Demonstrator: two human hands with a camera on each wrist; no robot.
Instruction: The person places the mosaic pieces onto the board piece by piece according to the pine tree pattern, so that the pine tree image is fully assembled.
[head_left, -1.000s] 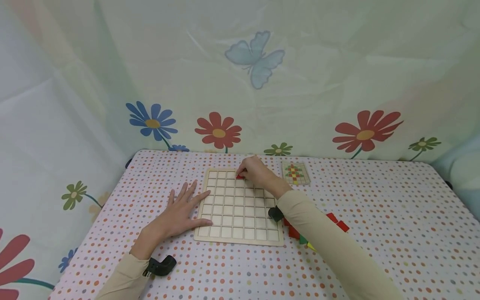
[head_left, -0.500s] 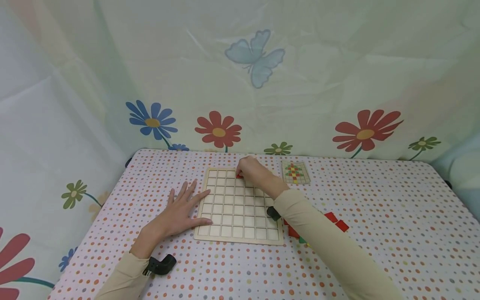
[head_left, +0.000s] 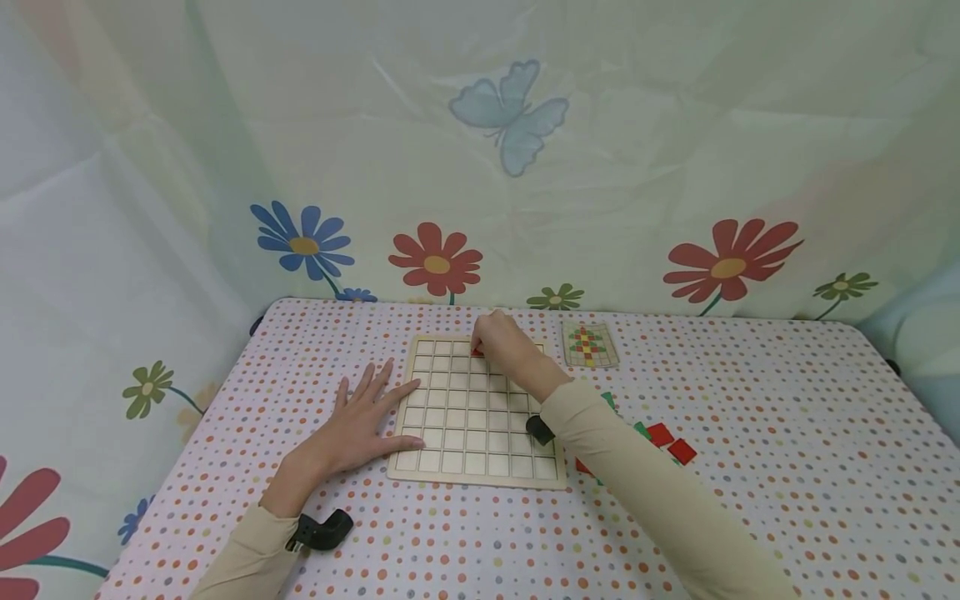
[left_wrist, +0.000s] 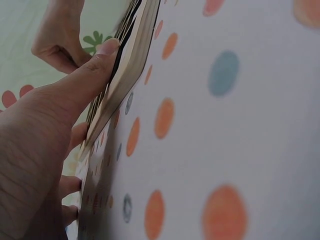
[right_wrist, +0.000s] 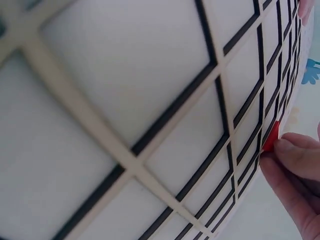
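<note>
A wooden grid board (head_left: 476,481) with square cells lies flat on the dotted tabletop. At its far row, near the middle, my right hand (head_left: 507,343) pinches a red square tile (right_wrist: 272,136) between thumb and fingertips. The right wrist view has that tile right at a cell of the far row, partly covered by the fingers. My left hand (head_left: 358,425) is spread at the board's left side, thumb and index finger resting on the border, other fingers on the cloth. In the left wrist view the thumb (left_wrist: 90,75) lies over the board's edge.
A small pattern card (head_left: 590,345) with a coloured tree-like grid lies beyond the board's right side. Loose tiles, red (head_left: 682,451) and green (head_left: 641,430), lie right of the board, partly hidden by my right forearm. A printed curtain (head_left: 637,150) hangs behind the table.
My right hand keeps its grip on the red tile at the same cell, while the wrist and forearm have shifted slightly left, uncovering some green tiles. My left hand has not moved.
</note>
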